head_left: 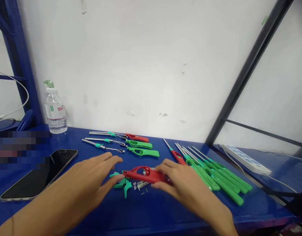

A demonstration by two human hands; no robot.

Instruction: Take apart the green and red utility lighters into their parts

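Note:
A red lighter handle (147, 176) with an oval opening lies level above the blue tabletop, its rear end gripped by my right hand (182, 182). At its front end is my left hand (96, 175), thumb tip at the red plastic and index finger raised apart from it. Under and beside the handle lie several teal plastic pieces (127, 187), partly covered by it. Small white fittings (139, 186) and tiny metal pins (143, 193) rest close by.
Behind are two green handles (144, 152), another red handle (138, 138) and wired metal tubes (94, 143). Several long green lighters (227, 186) lie right, near a power strip (246, 159). Left are a phone (42, 175) and a water bottle (55, 113). A white wall backs the table.

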